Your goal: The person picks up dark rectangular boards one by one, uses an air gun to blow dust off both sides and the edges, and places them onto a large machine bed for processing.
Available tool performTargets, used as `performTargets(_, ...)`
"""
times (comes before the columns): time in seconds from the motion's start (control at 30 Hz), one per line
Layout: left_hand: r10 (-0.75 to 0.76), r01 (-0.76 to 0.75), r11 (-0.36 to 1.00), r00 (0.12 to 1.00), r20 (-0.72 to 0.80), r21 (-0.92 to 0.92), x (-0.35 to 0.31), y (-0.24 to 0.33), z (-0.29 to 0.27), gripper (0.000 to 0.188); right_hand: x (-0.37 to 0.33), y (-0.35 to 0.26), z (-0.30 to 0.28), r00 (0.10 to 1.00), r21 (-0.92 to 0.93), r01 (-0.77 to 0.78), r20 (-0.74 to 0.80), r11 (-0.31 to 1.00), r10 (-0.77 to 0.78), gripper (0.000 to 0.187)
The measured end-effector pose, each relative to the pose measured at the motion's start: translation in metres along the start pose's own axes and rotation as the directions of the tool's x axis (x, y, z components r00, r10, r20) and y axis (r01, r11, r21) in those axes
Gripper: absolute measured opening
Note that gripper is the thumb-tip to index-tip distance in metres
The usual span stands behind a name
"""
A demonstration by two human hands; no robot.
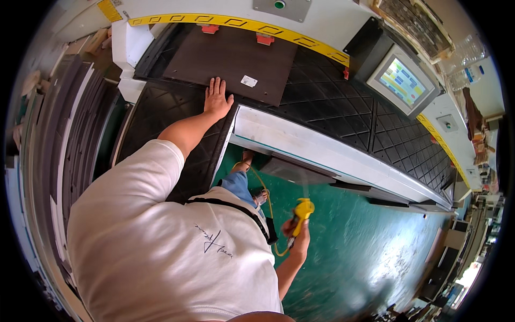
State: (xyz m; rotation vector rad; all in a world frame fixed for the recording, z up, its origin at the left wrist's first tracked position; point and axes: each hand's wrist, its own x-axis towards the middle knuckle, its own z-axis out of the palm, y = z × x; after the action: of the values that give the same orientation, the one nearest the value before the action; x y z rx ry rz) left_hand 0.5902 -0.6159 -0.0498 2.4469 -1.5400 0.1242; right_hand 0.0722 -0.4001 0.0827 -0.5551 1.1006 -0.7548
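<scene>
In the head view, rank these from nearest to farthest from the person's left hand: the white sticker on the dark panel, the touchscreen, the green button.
From the left hand:
1. White sticker, just right, on the dark panel.
2. Green button, up right, on the machine's top edge.
3. Touchscreen, far right.

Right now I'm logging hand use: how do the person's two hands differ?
The left hand lies flat, fingers spread, on the dark brown flat board; the right hand is closed around a yellow air gun. The left arm reaches forward; the right hangs low over the green floor. Both are bare.
</scene>
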Motion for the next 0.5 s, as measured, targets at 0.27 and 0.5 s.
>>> performTargets(0.27, 0.013, -0.017, 0.998, 0.998, 0.055, 0.057, 0.005, 0.002, -0.007, 0.075, 0.013, 0.003, 0.007, 0.999, 0.095, 0.029, 0.027, 0.995, -0.032, 0.063)
performTargets(0.5, 0.017, -0.018, 0.999, 0.999, 0.044, 0.029, 0.001, -0.001, -0.005, 0.075, 0.016, 0.006, 0.000, 0.996, -0.005, 0.091, 0.000, 0.996, -0.091, 0.061)
